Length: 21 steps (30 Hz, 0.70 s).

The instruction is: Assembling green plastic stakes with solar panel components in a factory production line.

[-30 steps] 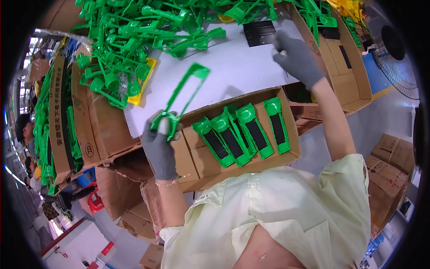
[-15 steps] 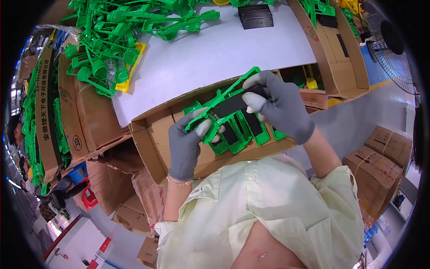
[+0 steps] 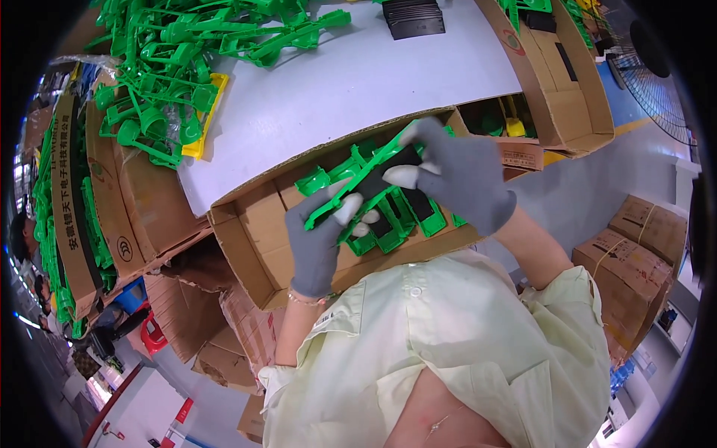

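Your white desk [image 3: 358,97] carries a heap of green plastic parts [image 3: 179,67] at its far left. Against the desk's near edge sits an open cardboard box [image 3: 254,224], with finished green and black pieces [image 3: 407,216] lined up inside. Above that box you hold a long green plastic frame [image 3: 358,179] slantwise between both hands. Your left hand [image 3: 321,243], gloved grey, grips its lower end. Your right hand [image 3: 455,179] closes over its upper end, pressing a black insert [image 3: 381,179] against it.
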Motion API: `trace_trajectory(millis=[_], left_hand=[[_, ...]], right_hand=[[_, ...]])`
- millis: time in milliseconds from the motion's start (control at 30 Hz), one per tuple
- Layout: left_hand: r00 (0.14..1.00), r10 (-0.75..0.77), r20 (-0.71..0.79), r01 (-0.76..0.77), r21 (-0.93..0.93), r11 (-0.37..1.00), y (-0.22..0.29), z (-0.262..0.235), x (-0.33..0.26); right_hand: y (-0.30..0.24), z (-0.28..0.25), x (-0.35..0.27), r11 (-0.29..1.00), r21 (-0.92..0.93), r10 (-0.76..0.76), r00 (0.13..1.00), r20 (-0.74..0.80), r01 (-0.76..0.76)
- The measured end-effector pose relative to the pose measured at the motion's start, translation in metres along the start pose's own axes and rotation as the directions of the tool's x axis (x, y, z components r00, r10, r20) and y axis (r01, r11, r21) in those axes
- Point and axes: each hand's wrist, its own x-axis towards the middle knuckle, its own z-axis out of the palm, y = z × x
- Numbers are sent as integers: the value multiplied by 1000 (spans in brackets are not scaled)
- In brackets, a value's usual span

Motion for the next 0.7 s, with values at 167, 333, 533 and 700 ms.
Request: trace_trajectory(millis=[167,333,533,700], left_hand=[[995,0,97,-14,141,990,2,-18,-4],[990,-99,96,81,177,981,-3,-27,-12],[988,-148,35,125,369,921,18,-66,-23],[959,-257,-120,282,501,818,48,-143,-16]], right_hand=[[17,1,-2,984,16,-172,968,-183,178],[30,27,-27,999,49,-26,980,197,16],[25,39,-20,999,53,-18,967,253,4],[63,-18,45,999,-35,9,963,-269,-19]])
